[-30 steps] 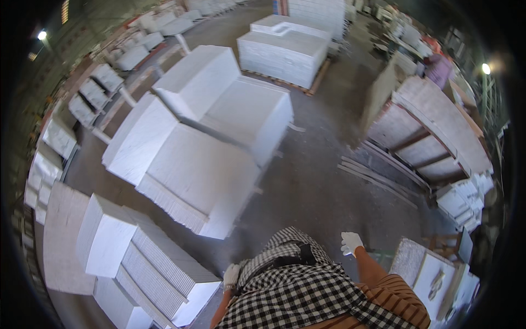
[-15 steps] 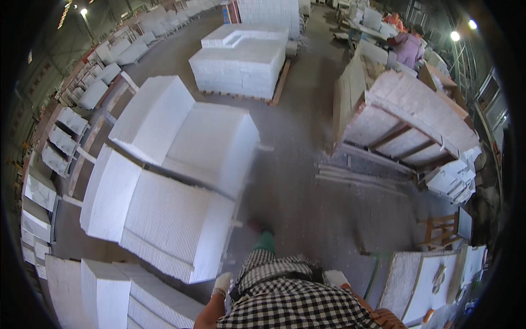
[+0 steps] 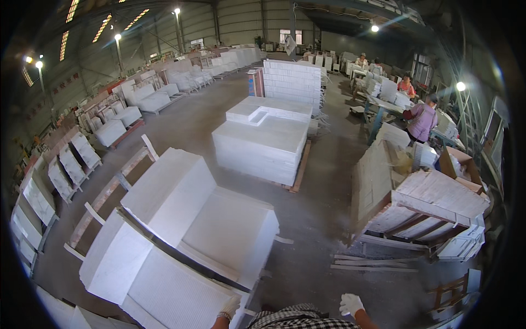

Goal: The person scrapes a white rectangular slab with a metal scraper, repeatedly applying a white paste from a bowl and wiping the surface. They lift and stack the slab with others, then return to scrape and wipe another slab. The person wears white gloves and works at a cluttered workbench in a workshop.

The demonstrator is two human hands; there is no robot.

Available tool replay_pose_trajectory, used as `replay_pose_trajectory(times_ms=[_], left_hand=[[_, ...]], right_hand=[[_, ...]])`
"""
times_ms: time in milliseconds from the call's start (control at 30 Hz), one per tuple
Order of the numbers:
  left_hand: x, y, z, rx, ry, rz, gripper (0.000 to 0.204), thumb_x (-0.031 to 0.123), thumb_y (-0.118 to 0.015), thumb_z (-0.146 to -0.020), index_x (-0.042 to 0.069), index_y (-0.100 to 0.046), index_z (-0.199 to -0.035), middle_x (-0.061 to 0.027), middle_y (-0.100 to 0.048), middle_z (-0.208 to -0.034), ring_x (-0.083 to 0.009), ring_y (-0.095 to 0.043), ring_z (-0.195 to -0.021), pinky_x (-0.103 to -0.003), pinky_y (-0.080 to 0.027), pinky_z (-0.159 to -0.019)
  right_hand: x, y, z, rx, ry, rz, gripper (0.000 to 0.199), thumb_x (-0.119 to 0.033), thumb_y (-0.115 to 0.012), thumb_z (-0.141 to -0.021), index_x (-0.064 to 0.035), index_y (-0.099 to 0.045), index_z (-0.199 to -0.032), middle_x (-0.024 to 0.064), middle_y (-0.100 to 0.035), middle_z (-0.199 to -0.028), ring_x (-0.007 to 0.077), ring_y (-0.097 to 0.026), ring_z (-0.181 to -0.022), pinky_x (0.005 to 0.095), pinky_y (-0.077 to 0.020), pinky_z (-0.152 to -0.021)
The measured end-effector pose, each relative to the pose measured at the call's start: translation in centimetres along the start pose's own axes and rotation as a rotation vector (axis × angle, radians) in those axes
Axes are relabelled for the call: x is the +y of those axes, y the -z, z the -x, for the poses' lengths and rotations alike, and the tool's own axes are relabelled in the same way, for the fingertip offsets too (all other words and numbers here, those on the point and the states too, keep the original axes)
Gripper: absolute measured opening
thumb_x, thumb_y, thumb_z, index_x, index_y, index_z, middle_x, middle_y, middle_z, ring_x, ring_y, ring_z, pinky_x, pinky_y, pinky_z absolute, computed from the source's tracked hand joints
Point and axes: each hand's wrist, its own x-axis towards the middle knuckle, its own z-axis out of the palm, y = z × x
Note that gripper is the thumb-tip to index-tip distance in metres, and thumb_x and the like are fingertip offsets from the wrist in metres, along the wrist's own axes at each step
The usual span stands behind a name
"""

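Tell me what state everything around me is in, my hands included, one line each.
White-gloved left hand: seen against the ribbed white slab stack; contact unclear
White-gloved right hand: fingers loosely open, nothing visible held
Brown cardboard box: open at the top
Rectangular white slab pile: stacked flat on a wooden pallet
Long pale wooden strips: lying on the grey floor
Round white lamp at right: lit

Slab stacks [image 3: 230,219] stand left. A wooden crate [image 3: 438,192] stands right, with wooden strips [image 3: 375,268] before it. Farther ahead, a slab pile [image 3: 260,147] sits on a pallet [image 3: 301,169].
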Motion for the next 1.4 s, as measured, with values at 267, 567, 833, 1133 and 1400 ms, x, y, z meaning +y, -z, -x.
replay_pose_trajectory(times_ms=[267,567,833,1133,1400], left_hand=[[-3.2,5.1,-2.1,0.27,-0.14,0.202,0.029,0.032,-0.055,-0.101,0.009,-0.064,-0.117,-0.0113,-0.069,-0.095,-0.0238,-0.066,-0.078,-0.041,-0.052,-0.061],[-9.5,6.5,0.0,0.577,0.129,0.852,0.057,0.048,-0.055,-0.103,0.01,-0.053,-0.146,-0.0156,-0.066,-0.129,-0.0254,-0.067,-0.108,-0.044,-0.052,-0.063],[-3.9,8.0,-7.2,0.659,0.158,0.763,0.039,0.036,-0.06,-0.098,0.012,-0.062,-0.129,-0.0108,-0.065,-0.117,-0.0275,-0.055,-0.111,-0.049,-0.045,-0.094],[8.0,19.9,-7.9,1.122,0.044,0.876,0.045,0.044,-0.058,-0.103,0.003,-0.065,-0.12,-0.0094,-0.071,-0.106,-0.0169,-0.065,-0.08,-0.032,-0.048,-0.054],[13.5,28.7,-8.2,1.212,0.246,0.608,0.053,0.052,-0.058,-0.099,0.003,-0.063,-0.119,-0.0045,-0.068,-0.098,-0.0103,-0.059,-0.073,-0.025,-0.039,-0.051]], right_hand=[[-8.3,-16.4,-3.3,-0.091,0.008,1.229,0.049,-0.047,-0.059,-0.101,-0.0027,-0.069,-0.12,0.0116,-0.071,-0.101,0.0286,-0.074,-0.087,0.0441,-0.061,-0.065],[-20.3,-25.9,-16.4,-0.129,-0.277,1.606,0.059,-0.057,-0.057,-0.099,-0.0014,-0.073,-0.107,0.0166,-0.074,-0.098,0.0335,-0.073,-0.089,0.0475,-0.0594,-0.075],[-34.1,-51.4,-28.4,-0.426,0.371,1.94,0.053,-0.047,-0.047,-0.099,-0.0006,-0.074,-0.099,0.0218,-0.074,-0.097,0.0386,-0.072,-0.076,0.0521,-0.056,-0.069],[-39.3,-81.3,-32.8,-0.599,0.742,1.845,0.067,-0.05,-0.05,-0.1,0.0003,-0.058,-0.143,0.0252,-0.061,-0.141,0.0425,-0.057,-0.131,0.0474,-0.0432,-0.112],[-39.7,-96.2,-34.1,-0.416,1.069,1.449,0.074,-0.056,-0.056,-0.099,0.0021,-0.053,-0.144,0.0283,-0.063,-0.137,0.0444,-0.058,-0.129,0.0487,-0.0448,-0.108]])
